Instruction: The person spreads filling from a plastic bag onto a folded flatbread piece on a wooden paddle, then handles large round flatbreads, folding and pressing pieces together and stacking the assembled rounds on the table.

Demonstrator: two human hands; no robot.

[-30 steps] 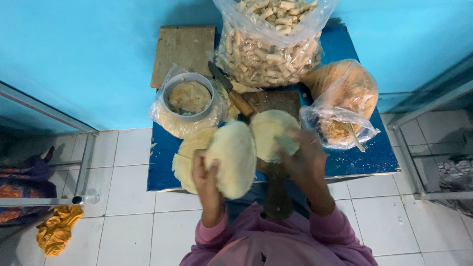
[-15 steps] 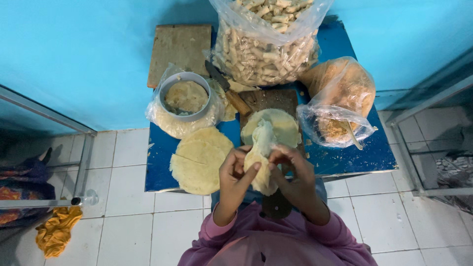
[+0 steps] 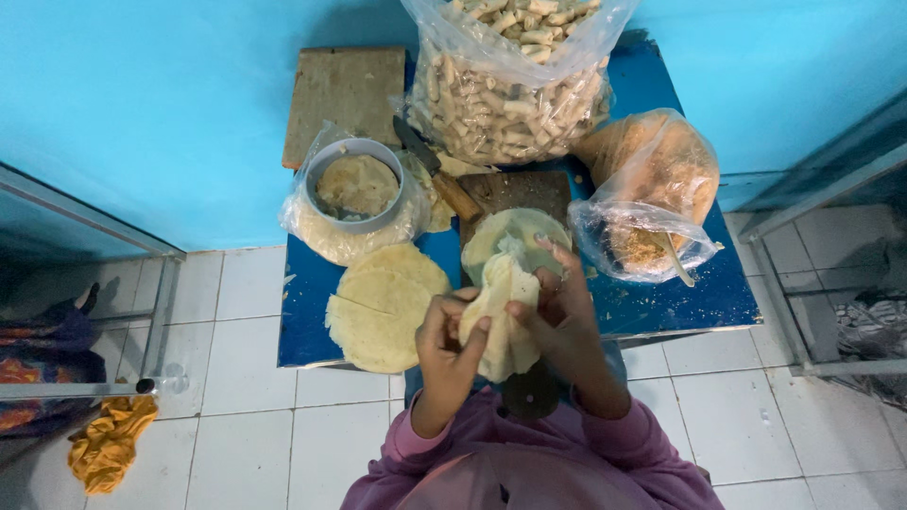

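Pale dough wrapper [image 3: 501, 316], folded, gripped between left hand [image 3: 449, 340] and right hand [image 3: 557, 321] at frame centre; both grasp it. Flat wrapper stack [image 3: 378, 307] at 9 o'clock, wooden chopping board [image 3: 515, 194] at 12

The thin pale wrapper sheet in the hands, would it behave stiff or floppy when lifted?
Probably floppy: the wrapper sheet folds and crumples between the left hand and right hand. It looks thin, so likely light and easy to tear. The flat stack of wrappers suggests it drapes.
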